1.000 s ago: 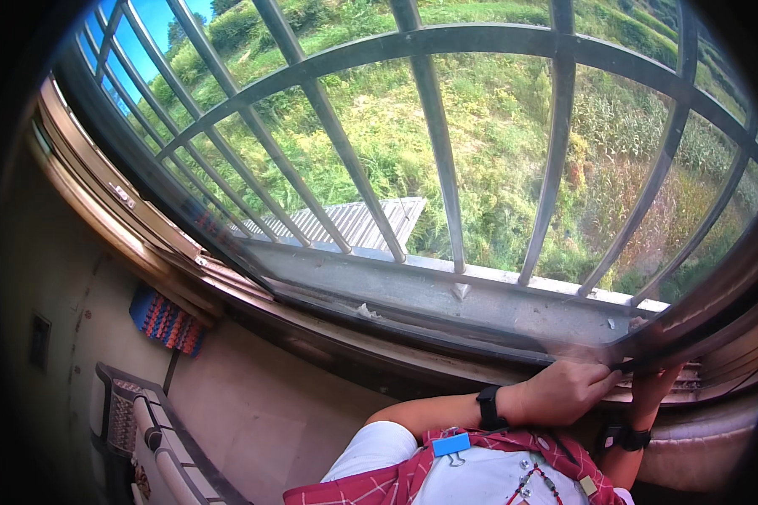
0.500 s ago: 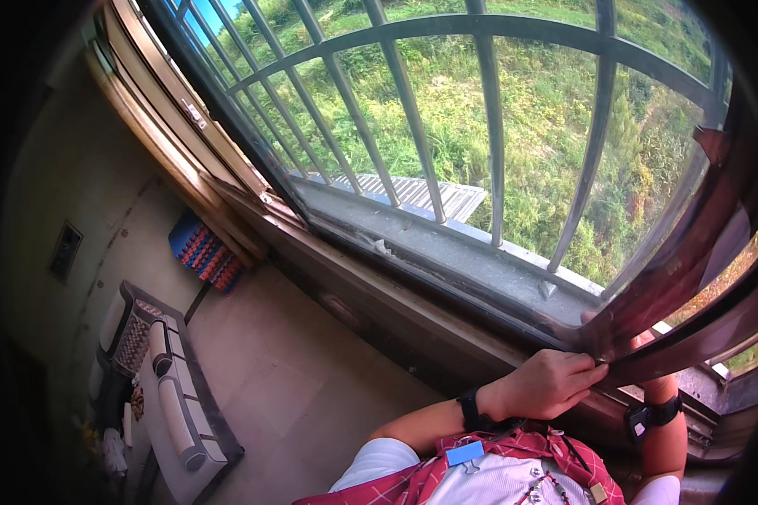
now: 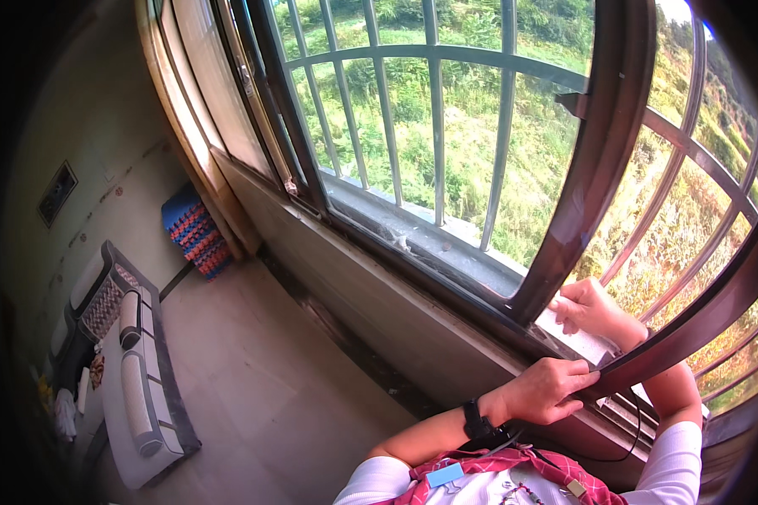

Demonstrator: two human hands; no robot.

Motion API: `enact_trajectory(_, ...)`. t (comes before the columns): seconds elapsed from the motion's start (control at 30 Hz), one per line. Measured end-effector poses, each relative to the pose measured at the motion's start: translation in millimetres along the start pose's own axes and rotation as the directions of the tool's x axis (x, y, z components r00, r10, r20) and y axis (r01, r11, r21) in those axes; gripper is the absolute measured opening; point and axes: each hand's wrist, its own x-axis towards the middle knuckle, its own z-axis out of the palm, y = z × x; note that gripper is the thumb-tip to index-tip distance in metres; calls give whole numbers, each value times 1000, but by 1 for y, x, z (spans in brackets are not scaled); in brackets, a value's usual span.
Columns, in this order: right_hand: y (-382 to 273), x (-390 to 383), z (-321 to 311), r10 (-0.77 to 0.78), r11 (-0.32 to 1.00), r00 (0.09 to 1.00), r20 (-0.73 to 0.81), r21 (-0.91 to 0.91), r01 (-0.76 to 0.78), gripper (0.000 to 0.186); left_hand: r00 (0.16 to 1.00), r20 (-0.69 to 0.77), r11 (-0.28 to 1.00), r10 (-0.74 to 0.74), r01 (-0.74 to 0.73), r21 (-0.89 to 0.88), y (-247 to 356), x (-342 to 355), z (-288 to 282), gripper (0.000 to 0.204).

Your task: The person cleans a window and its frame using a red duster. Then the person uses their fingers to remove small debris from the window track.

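My left hand (image 3: 547, 392) is closed on the lower corner of the near brown window sash (image 3: 691, 343), fingertips at its edge. Through the gap between two brown frames reaches my right hand (image 3: 596, 313), its forearm passing behind the near sash. The right fingers are bent together beside the lower end of the other sash's upright (image 3: 583, 202), over the pale outer sill (image 3: 577, 338). Whatever they may hold is too small to make out. A dark band (image 3: 478, 419) is on my left wrist. A thin black cable hangs below the near sash.
Metal bars (image 3: 438, 126) stand outside the glass, with greenery beyond. The window track (image 3: 429, 282) runs along the wall below. At the left are a grey-and-white sofa (image 3: 147, 370) on the tiled floor and a blue and red stack (image 3: 195, 231) by the wall.
The view has turned to the right. The gap between the two brown frames shows wider. My right hand has come into sight in it, away from my left hand, which stays on the near sash.
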Motion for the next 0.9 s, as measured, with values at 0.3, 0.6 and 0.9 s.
enact_trajectory(0.3, -7, 24, 15, -340, 923, 911, 232, -105, 371, 28, 1000, 15, 1000, 19, -18, -10, 13, 16, 46, 48)
enact_trajectory(0.6, 36, 16, 12, -669, 663, 684, 290, -182, 726, 48, 992, 107, 995, 65, -57, -77, 33, 53, 120, 47)
enact_trajectory(0.9, 66, -45, -15, -568, 761, 786, 243, -208, 614, 43, 984, 171, 998, 49, -42, -46, 58, 74, 171, 53)
